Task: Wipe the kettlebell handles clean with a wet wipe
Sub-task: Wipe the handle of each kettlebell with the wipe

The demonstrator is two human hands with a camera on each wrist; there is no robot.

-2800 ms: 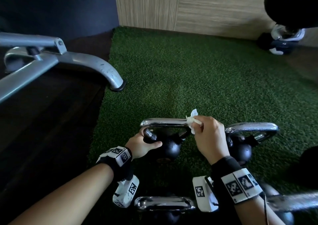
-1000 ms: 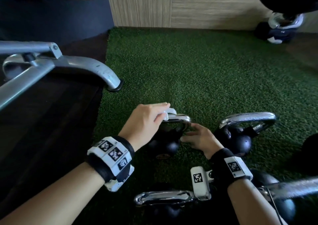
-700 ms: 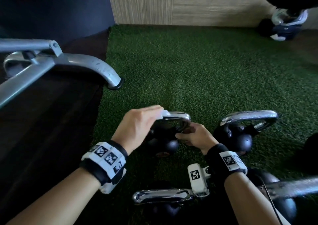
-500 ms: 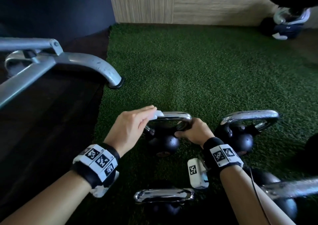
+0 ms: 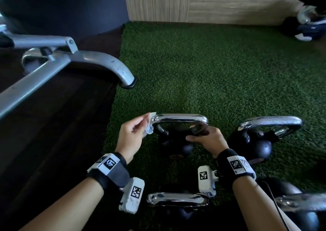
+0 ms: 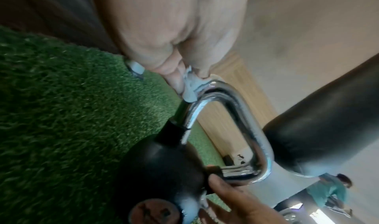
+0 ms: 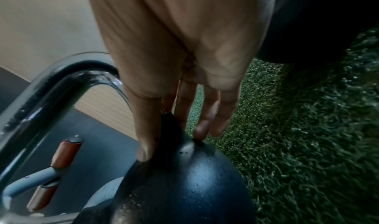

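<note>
On the green turf stands a black kettlebell with a chrome handle. My left hand pinches a white wet wipe against the handle's left corner. The left wrist view shows the wipe squeezed between thumb and fingers on the bend of the handle. On the other side, my right hand grips the right foot of the handle where it meets the ball. Its thumb and fingers lie on either side of the black neck of the kettlebell.
A second kettlebell stands just to the right, a third kettlebell handle lies close below my wrists, and another ball sits bottom right. A grey metal machine leg ends at the turf's left edge. Open turf stretches ahead.
The wipe has passed from my right hand to my left. In the last half second the left hand slid the wipe leftward along the top bar to the left corner. The right hand keeps its grip.
</note>
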